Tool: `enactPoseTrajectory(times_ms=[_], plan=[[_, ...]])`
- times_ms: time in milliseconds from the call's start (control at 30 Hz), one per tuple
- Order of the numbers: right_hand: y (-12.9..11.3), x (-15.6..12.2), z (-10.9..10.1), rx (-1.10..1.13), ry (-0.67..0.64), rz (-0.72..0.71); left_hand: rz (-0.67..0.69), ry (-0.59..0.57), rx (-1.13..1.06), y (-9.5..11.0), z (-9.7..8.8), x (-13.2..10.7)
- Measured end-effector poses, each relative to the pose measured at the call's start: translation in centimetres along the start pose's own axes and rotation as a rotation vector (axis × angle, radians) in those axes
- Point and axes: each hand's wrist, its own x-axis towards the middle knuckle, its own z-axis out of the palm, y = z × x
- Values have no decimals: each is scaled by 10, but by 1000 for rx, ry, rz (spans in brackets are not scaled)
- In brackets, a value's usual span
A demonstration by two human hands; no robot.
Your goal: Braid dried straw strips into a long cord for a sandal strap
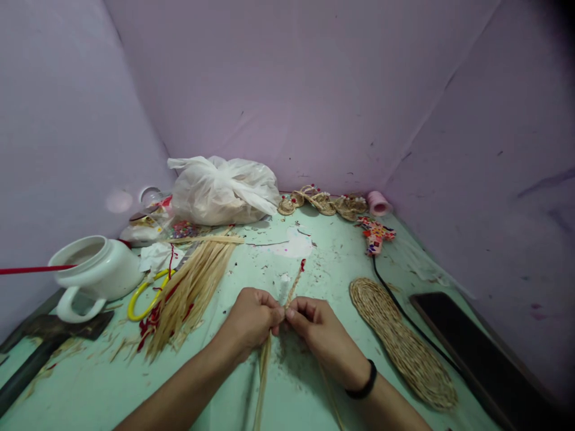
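Between my two hands is a thin braid of straw-coloured raffia (293, 286), its far end tipped with red and lying away from me on the green tabletop. My left hand (257, 316) pinches the braid at its near end, thumb against fingers. Close beside it, almost touching, my right hand (317, 326) pinches the same spot. Loose raffia strands (264, 383) hang toward me from under my left hand, and a thinner strand trails below my right hand. A woven sole (402, 344) lies to the right of my right hand.
At left lie a raffia bundle (197, 284), yellow-handled scissors (137, 302), a white pot (101, 269) and a hammer (54, 335). A plastic bag (224, 191), small woven pieces (323, 202) and a pink spool (378, 203) stand along the back wall. A dark slab (476, 359) is at right.
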Motion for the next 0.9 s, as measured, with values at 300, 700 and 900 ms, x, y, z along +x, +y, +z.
enactPoseTrajectory(times_ms=[300, 700, 900], plan=[[6, 4, 9, 49, 237, 59, 335, 159, 597, 9, -11, -14], [12, 1, 15, 429, 261, 98, 496, 120, 939, -16, 27, -46], [14, 3, 14, 346, 231, 83, 338, 278, 272, 13, -4, -31]])
